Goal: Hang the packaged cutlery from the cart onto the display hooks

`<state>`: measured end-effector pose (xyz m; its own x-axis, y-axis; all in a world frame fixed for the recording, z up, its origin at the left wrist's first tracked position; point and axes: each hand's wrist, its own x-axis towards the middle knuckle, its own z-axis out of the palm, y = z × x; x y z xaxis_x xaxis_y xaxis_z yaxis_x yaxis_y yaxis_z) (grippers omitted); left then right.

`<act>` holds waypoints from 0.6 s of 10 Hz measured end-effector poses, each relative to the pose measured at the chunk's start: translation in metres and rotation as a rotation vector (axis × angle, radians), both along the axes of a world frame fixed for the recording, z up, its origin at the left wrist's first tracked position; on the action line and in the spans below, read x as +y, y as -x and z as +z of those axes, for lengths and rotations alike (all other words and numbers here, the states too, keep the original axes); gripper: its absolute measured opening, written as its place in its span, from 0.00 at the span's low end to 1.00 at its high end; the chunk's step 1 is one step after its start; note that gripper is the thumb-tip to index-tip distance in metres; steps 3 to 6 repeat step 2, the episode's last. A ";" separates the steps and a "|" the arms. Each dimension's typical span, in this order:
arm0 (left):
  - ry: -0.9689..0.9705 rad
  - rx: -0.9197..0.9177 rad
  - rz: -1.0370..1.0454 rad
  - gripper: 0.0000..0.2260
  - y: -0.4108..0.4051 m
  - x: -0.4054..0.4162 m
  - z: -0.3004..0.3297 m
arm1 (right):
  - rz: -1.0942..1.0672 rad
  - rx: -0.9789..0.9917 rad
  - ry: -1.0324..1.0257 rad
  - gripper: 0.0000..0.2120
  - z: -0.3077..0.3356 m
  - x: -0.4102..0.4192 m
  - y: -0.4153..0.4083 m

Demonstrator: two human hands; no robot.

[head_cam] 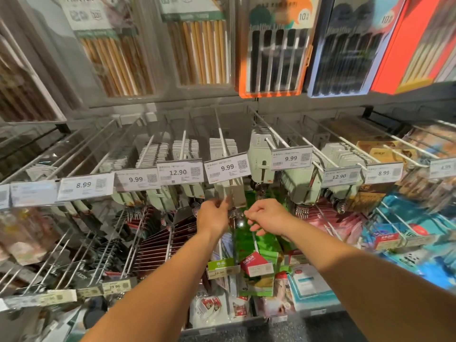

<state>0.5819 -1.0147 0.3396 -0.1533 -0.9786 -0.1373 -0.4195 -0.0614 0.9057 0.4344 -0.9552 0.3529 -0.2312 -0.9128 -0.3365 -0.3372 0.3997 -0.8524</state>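
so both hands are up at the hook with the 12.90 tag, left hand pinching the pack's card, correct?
Not quite. In the head view the hands are at the hook with the 9.99 tag, not 12.90. The left hand does pinch the card of the pack hanging there; the right hand is beside it.

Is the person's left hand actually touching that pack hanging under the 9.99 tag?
Touching. In the head view the left hand pinches the lower edge of the cutlery pack with its fingertips; no gap shows between them.
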 end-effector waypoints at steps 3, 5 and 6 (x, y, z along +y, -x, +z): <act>-0.143 -0.243 0.018 0.27 0.017 -0.026 -0.003 | 0.161 -0.011 -0.163 0.05 -0.012 0.000 0.014; -0.143 -0.243 0.018 0.27 0.017 -0.026 -0.003 | 0.161 -0.011 -0.163 0.05 -0.012 0.000 0.014; -0.143 -0.243 0.018 0.27 0.017 -0.026 -0.003 | 0.161 -0.011 -0.163 0.05 -0.012 0.000 0.014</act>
